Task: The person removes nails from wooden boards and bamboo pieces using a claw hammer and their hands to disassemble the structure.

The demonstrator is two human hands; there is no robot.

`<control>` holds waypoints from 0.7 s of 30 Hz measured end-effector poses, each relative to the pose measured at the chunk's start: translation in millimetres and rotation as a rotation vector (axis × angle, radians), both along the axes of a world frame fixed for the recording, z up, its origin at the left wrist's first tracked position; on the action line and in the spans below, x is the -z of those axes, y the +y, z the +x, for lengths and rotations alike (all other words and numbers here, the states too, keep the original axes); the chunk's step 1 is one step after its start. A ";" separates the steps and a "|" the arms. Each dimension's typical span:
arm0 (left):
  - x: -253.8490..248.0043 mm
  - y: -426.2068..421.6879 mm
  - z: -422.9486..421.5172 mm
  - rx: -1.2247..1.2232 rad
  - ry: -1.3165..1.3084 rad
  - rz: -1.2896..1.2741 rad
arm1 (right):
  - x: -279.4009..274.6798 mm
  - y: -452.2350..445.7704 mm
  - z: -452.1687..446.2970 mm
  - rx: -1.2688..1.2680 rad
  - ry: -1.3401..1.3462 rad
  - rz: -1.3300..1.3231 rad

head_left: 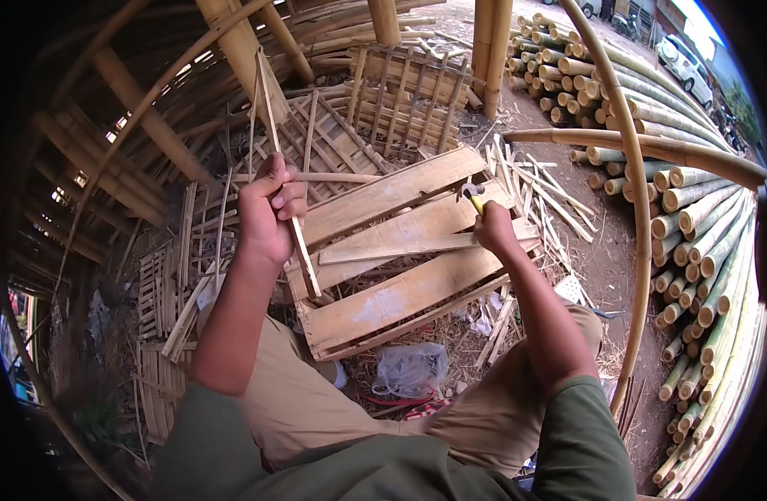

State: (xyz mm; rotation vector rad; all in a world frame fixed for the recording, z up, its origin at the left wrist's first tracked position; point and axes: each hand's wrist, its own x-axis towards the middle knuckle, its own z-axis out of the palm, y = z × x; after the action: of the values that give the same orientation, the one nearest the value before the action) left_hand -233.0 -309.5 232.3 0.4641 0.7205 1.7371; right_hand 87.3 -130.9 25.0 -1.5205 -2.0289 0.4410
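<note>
My left hand [271,204] is closed around a long thin bamboo strip [302,253], which stands tilted, its lower end at the left part of a low wooden slatted platform [383,302]. In my right hand [492,227] is a hammer [471,194] with a dark metal head and a yellow-green part on its handle; the head is over the right part of the platform. A loose flat wooden strip [392,249] lies across the boards between my two hands.
Stacked bamboo poles [693,242] fill the right side, behind a curved bamboo pole [638,200]. Slatted bamboo panels [408,100] lean beyond the platform. Split sticks [551,188] litter the ground right of it. A clear plastic bag [410,370] lies between my legs.
</note>
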 end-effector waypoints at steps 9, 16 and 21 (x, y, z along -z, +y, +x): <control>12.7 -4.0 -37.8 -0.112 -0.119 0.077 | -0.6 -4.4 -61.5 -0.148 -0.413 0.249; 14.3 -2.0 -46.6 -0.048 -0.270 0.126 | -117.3 -75.1 -137.6 -0.643 0.523 -0.322; 10.3 -0.7 -37.5 -0.042 -0.310 0.194 | -183.1 -144.0 -162.1 -1.003 0.569 -0.759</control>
State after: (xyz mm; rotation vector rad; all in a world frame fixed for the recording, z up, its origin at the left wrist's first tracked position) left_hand -270.4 -310.2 222.0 0.3017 0.3446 1.8739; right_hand -74.8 -274.9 208.1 -0.4106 -2.0646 1.9362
